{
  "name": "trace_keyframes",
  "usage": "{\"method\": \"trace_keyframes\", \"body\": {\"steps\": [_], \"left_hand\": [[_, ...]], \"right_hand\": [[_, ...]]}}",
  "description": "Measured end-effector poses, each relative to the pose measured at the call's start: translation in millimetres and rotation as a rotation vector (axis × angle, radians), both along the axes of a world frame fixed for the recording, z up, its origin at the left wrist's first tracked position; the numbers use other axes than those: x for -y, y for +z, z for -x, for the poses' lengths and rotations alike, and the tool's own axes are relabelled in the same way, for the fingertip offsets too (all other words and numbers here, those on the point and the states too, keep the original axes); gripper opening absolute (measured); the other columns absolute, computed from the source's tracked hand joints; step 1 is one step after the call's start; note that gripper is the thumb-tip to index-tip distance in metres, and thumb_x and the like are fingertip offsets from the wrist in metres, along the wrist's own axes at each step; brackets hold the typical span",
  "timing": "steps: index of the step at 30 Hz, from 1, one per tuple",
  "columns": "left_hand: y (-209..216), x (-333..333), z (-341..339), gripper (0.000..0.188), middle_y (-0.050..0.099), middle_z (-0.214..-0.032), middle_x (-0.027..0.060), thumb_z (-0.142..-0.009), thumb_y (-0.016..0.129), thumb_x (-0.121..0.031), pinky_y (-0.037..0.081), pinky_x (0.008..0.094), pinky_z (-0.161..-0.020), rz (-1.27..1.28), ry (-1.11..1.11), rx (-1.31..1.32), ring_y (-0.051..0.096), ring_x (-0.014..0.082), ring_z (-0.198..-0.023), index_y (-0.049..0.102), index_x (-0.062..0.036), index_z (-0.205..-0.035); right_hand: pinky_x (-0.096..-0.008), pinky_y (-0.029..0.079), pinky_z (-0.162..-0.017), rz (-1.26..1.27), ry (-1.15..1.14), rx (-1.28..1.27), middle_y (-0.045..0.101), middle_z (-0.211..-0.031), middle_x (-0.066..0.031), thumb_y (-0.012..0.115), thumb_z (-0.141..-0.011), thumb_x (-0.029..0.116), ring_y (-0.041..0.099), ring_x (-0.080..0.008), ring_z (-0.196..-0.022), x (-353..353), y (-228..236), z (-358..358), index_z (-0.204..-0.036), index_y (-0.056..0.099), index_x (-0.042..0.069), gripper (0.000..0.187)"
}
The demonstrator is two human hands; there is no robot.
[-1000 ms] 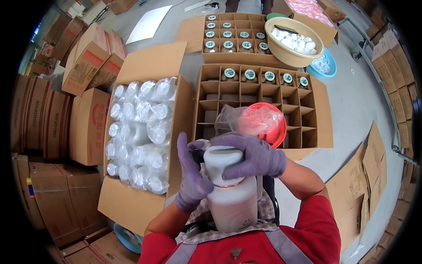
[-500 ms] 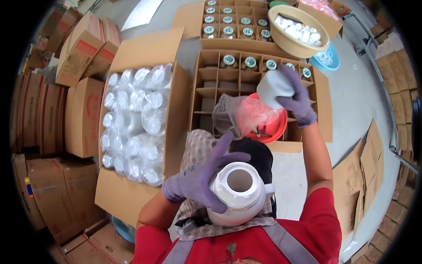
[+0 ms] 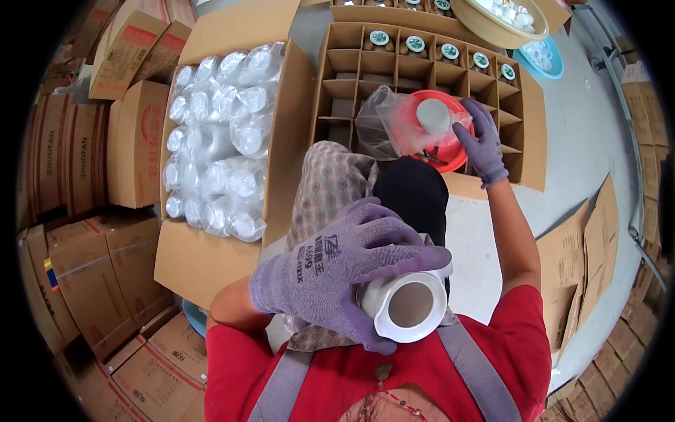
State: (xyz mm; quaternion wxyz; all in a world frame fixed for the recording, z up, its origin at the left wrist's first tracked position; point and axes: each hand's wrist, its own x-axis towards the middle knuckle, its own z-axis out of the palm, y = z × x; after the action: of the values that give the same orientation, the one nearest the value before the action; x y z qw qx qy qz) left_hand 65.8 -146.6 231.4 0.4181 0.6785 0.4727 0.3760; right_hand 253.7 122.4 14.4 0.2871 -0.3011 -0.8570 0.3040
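The jug [image 3: 410,305] sat tilted near the red shirt [image 3: 246,362], fingers of the left hand [image 3: 351,260] wrapping it, those of the right hand [image 3: 483,144] parted beside a cup [image 3: 433,116] over the red basin [image 3: 450,150], and I judged a slackened left grip could drop it.

Clock centred on jug [image 3: 410,304]; 12 = far side. Left hand [image 3: 330,264] against jug at 10–11. Divided carton [image 3: 532,126] at 12, five jars [image 3: 450,53] in its far row. Basin [image 3: 450,156] on carton's near part; cup [image 3: 433,116] in basin; plastic bag [image 3: 380,125] at basin's 9, right hand [image 3: 485,144] at its 3. Open carton [image 3: 281,133] at 10–11, wrapped bottles [image 3: 216,148] inside. Stacked cartons [image 3: 105,274] at 9. Flat cardboard [image 3: 573,260] on floor, 2–3. Large tub [image 3: 485,32] at 1; small tub [image 3: 554,63] just at its 4.
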Motion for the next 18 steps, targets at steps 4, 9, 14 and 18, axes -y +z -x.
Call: {"method": "trace_keyframes", "body": {"steps": [4,9,14,18], "left_hand": [[12.9,23.8,-7.2,0.082,0.056,-0.113,0.009,-0.059,0.085,-0.04,0.034,0.0464,-0.1,-0.021,-0.024,-0.049,0.053,0.0283,-0.109,0.056,-0.0156,-0.131],[36.7,68.6,-14.1,0.074,0.056,-0.121,0.0107,-0.063,0.083,-0.037,0.035,0.053,-0.098,-0.088,0.066,-0.154,0.053,0.0307,-0.112,0.056,-0.0119,-0.127],[63.6,117.8,-28.2,0.073,0.056,-0.124,0.0121,-0.066,0.082,-0.034,0.033,0.0546,-0.104,-0.073,0.138,-0.316,0.053,0.0312,-0.115,0.054,-0.0084,-0.129],[67.1,143.9,-48.3,0.079,0.056,-0.125,0.0128,-0.065,0.083,-0.034,0.031,0.0545,-0.106,-0.012,0.269,-0.295,0.053,0.0307,-0.117,0.051,-0.0067,-0.132]], "right_hand": [[-0.0379,0.04,-0.103,0.539,0.101,-0.2,0.056,-0.129,-0.0167,0.065,-0.085,0.017,0.053,-0.0295,-0.122,67.2,56.1,-28.2,-0.129,0.055,0.001,0.048],[-0.0392,0.041,-0.101,0.608,0.705,-0.162,0.057,-0.126,-0.0176,0.051,-0.082,0.01,0.054,-0.0278,-0.117,174.3,120.8,-42.9,-0.129,0.053,-0.003,0.049],[-0.0463,0.043,-0.098,0.535,0.435,-0.347,0.057,-0.12,-0.0209,0.055,-0.081,0.011,0.055,-0.0389,-0.11,214.5,146.8,-46.1,-0.12,0.059,-0.002,0.041],[-0.0592,0.036,-0.098,-0.275,0.666,-0.409,0.058,-0.121,-0.0147,0.07,-0.074,0.034,0.044,-0.0481,-0.121,229.2,219.9,-47.0,-0.095,0.07,0.012,0.031]]}}
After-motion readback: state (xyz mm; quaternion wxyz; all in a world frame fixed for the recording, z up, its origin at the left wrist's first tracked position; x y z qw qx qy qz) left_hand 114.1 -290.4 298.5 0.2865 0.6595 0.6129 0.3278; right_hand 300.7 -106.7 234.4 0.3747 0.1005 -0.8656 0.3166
